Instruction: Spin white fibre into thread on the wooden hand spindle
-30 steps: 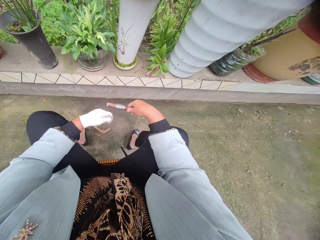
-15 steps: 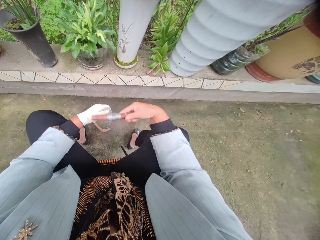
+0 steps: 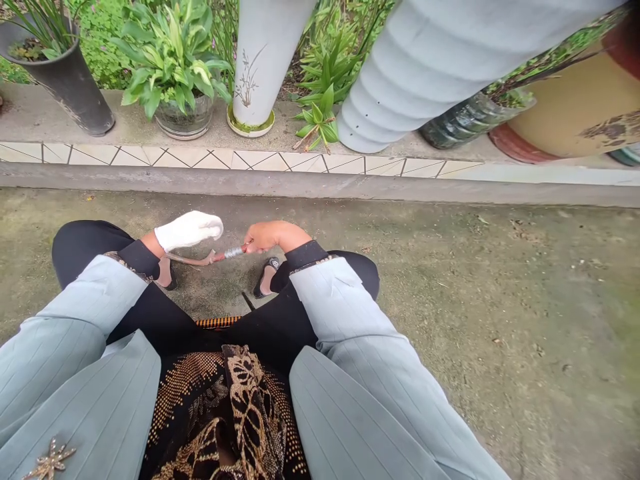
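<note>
My left hand (image 3: 189, 229), in a white glove, is closed with its fingers curled together. A pale grey patch shows at its fingertips, and I cannot make out whether it is part of the glove or something held. My bare right hand (image 3: 273, 236) is closed around the right end of a reddish-brown stick wound with silvery wire (image 3: 233, 253). The stick slants down to the left, below the gloved fingers and apart from them. At its far end appears a thin brownish curved strip (image 3: 190, 260); whether the two are joined I cannot tell.
Beyond my hands runs a low concrete ledge with a tiled face (image 3: 200, 158). On it stand a dark vase (image 3: 83, 93), a glass pot with a leafy plant (image 3: 187, 117), a white vase (image 3: 260, 73) and a large ribbed white pot (image 3: 400, 87). My shoes (image 3: 265, 277) rest on the concrete ground.
My right hand has moved down and slightly left, and its fingers have closed in. The wire-wound stick has come out from in front of the gloved hand and now lies lower. My left hand has hardly moved.
</note>
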{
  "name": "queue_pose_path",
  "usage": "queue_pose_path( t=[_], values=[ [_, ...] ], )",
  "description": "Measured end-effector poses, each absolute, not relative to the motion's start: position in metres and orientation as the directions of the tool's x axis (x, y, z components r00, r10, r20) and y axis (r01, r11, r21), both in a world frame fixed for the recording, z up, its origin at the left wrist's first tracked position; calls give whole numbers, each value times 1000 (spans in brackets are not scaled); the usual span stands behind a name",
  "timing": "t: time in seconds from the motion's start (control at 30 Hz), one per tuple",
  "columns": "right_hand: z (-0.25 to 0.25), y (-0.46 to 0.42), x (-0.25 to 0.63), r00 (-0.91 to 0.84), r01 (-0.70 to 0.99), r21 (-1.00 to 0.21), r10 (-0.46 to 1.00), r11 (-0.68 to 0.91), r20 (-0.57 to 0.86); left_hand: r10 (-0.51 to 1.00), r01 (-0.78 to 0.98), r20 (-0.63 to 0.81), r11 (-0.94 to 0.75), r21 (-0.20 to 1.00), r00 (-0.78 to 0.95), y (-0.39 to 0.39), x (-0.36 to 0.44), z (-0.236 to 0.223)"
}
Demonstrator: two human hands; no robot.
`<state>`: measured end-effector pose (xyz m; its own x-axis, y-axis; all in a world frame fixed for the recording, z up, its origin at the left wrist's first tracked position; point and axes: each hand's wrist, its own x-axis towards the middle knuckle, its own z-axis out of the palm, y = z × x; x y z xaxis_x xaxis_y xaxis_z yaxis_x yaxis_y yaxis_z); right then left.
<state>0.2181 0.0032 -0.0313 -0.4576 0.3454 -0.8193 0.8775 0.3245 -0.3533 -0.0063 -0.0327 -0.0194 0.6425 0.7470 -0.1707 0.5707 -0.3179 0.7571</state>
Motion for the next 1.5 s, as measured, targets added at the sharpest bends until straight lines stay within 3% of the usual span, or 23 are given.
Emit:
queue_pose_path(
  t=[0.13, 0.27, 0.33, 0.4, 0.5, 0.57, 0.67, 0.77, 0.87, 0.97, 1.07, 1.2, 1.23, 1.3, 1.37, 1.43, 1.5],
  values=[
    [-32, 0, 221, -590, 799, -546, 155, 251, -792, 798, 610, -130, -333, 719, 588, -27, -12, -24],
    [-14, 3, 239, -780, 626, -776, 66, 77, -622, 854, 619, -98, -287, 731, 512, -20, -17, -33],
    [-2, 4, 249, -864, 477, -878, 167, -26, -474, 856, 549, -73, -261, 794, 512, -20, -17, -37],
    [6, 6, 258, -853, 300, -949, 417, -97, -313, 818, 440, -98, -201, 875, 567, -24, -14, -38],
    [5, 12, 265, -609, 132, -987, 778, -93, -155, 705, 318, -191, -51, 947, 683, -31, -7, -36],
    [-2, 18, 265, -435, 201, -977, 887, -71, -154, 652, 269, -214, 16, 963, 727, -35, -3, -33],
    [-16, 24, 259, -295, 576, -815, 915, -58, -274, 624, 247, -216, 38, 968, 751, -38, 2, -30],
    [-24, 22, 247, -313, 890, -448, 831, 87, -460, 628, 312, -253, 17, 950, 736, -39, 4, -28],
    [-28, 12, 232, -387, 920, -247, 611, 303, -691, 650, 383, -274, -28, 923, 709, -40, 4, -30],
    [-31, 0, 220, -436, 879, -288, 398, 379, -807, 661, 440, -272, -98, 893, 699, -39, 1, -33],
    [-29, -4, 219, -511, 843, -395, 309, 366, -803, 712, 506, -255, -161, 847, 655, -34, -3, -33],
    [-13, -1, 238, -737, 675, -716, 149, 178, -659, 818, 501, -161, -170, 849, 552, -27, -8, -34],
    [-8, 0, 245, -811, 577, -811, 176, 93, -557, 839, 479, -142, -154, 864, 525, -26, -8, -35],
    [3, 4, 257, -854, 322, -946, 419, -43, -310, 861, 417, -123, -110, 902, 493, -25, -8, -37],
    [8, 9, 266, -694, 114, -991, 707, -73, -132, 851, 347, -126, -69, 936, 509, -27, -7, -40],
    [5, 15, 271, -489, 64, -996, 868, -68, -90, 813, 305, -145, -41, 952, 564, -30, -5, -41],
    [-5, 22, 272, -337, 162, -982, 930, -94, -145, 770, 297, -164, -35, 954, 616, -33, -3, -39]
  ],
)
